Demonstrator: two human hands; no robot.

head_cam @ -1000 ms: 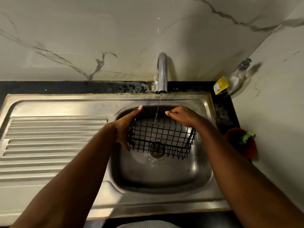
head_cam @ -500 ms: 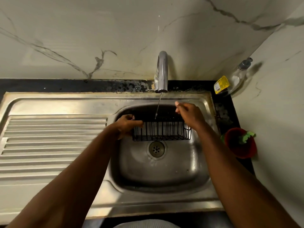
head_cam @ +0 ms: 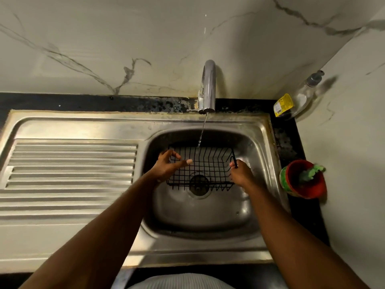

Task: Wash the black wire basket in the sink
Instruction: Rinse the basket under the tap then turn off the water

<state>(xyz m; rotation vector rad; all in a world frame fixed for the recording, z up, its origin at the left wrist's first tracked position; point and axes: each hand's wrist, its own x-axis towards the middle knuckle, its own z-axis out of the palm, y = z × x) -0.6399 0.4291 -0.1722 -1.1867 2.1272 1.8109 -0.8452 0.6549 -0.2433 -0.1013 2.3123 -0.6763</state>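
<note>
Rinsing now: our left hand (head_cam: 169, 166) curls on the left rim of the black wire basket (head_cam: 205, 165) and our right hand (head_cam: 239, 174) grips its right end, low in the steel sink (head_cam: 208, 215) under the chrome tap (head_cam: 207, 86) and its thin stream. Next, we judge, it needs turning so every wire gets wet.

I see both arms bare along all the length my feed shows, the left forearm (head_cam: 100, 236) and the right forearm (head_cam: 302, 236) alike. The left hand (head_cam: 166, 168) and right hand (head_cam: 239, 175) are bare too. One nail (head_cam: 189, 162) on the left hand catches the light. Lowest in my view sits a light grey garment (head_cam: 183, 281), finely ribbed.
</note>
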